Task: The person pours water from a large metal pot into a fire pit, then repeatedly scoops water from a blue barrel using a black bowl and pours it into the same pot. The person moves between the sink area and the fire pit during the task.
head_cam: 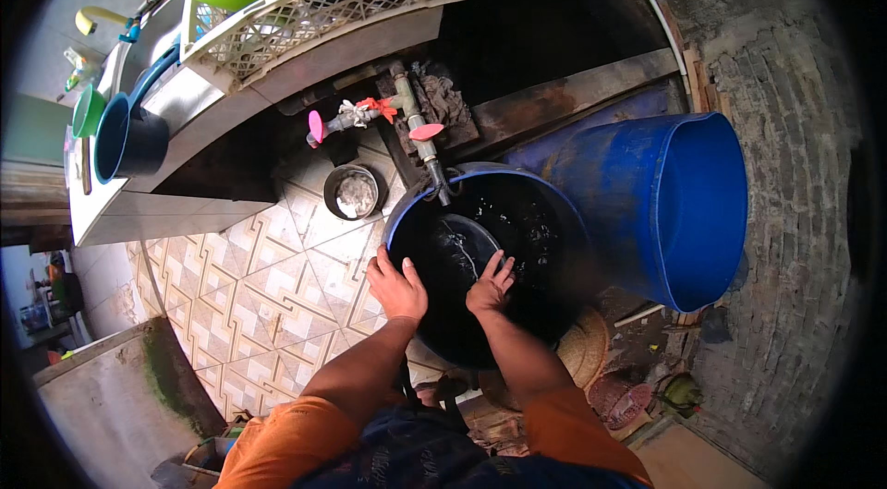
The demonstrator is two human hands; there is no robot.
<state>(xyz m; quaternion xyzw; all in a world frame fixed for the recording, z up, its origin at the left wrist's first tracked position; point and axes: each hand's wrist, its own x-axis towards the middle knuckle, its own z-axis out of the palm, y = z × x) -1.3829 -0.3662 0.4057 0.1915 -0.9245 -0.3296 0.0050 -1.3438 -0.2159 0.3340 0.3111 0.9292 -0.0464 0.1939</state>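
Observation:
A large blue barrel (554,188) stands upright before me, dark inside. My left hand (398,288) rests on its left rim, fingers over the edge. Inside the barrel is a dark round bowl or basin (475,224), below a metal tap (433,163) with a pink handle. A thin light streak, perhaps water, shows in the bowl. My right hand (492,285) touches the bowl's right edge, its fingertips at the rim; whether it grips the rim is hard to tell. Bright specks show on the dark surface to the bowl's right.
Another blue barrel (603,149) lies on its side at right. A metal pot (353,192) stands on the tiled floor. At upper left, a counter (201,98) holds a plastic crate (332,21) and a dark blue dipper (145,143). A brick wall (783,212) bounds the right.

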